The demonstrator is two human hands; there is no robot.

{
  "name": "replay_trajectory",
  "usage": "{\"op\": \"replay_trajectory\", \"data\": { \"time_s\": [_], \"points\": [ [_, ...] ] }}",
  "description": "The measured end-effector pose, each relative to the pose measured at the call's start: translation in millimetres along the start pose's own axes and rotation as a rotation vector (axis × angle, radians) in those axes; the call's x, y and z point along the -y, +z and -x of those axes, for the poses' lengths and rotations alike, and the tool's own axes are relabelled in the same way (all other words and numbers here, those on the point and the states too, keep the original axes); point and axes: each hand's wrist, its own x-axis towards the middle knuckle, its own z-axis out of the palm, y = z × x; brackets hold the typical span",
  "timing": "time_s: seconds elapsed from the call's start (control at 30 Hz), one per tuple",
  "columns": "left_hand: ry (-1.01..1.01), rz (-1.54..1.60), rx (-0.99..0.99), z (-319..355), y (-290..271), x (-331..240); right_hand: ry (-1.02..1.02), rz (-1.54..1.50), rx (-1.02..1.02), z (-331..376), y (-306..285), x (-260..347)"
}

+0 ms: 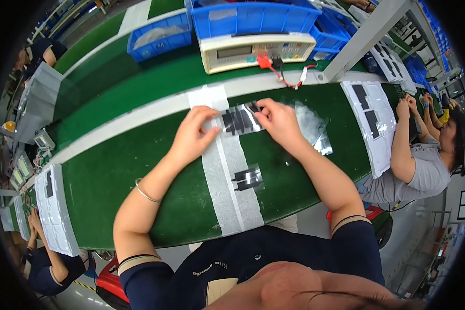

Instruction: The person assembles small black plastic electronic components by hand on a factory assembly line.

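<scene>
A clear plastic film with black strips (237, 121) lies between my hands, over a pale band that crosses the green table. At its left edge, my left hand (194, 132) has its thumb and curled fingers against the film. My right hand (281, 121) pinches the film's right end, where the fingertips hide part of a black strip. Closer to me, a smaller clear piece with black strips (248, 178) rests on the pale band (225, 201). Beside my right hand lies a crumpled, shiny clear plastic bag (312, 126).
Beyond the white rail (160, 112) stands a beige bench meter (258, 51) with red and black leads. Blue bins (253, 20) sit behind it. White trays (369, 124) with black pieces stand at right, near a co-worker's arm (404, 139); another white tray (57, 206) is at left.
</scene>
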Motion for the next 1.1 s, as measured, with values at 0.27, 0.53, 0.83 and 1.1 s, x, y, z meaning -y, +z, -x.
{"op": "replay_trajectory", "data": {
  "time_s": [0.27,0.53,0.83,1.1],
  "points": [
    [0.095,-0.377,0.066,-13.9,7.1,-5.9,0.043,-0.097,-0.006,-10.6,4.6,-7.2],
    [0.133,-0.546,0.056,-18.5,14.8,-15.6,-0.056,0.027,-0.072,-19.9,6.6,-19.6],
    [0.149,-0.593,0.021,-10.6,18.7,-15.5,-0.116,-0.030,-0.353,-33.1,-20.8,-29.4],
    [0.214,-0.518,-0.035,-13.7,16.5,-18.1,0.479,-1.711,-0.229,-39.5,-21.5,-67.6]
  ]
}}
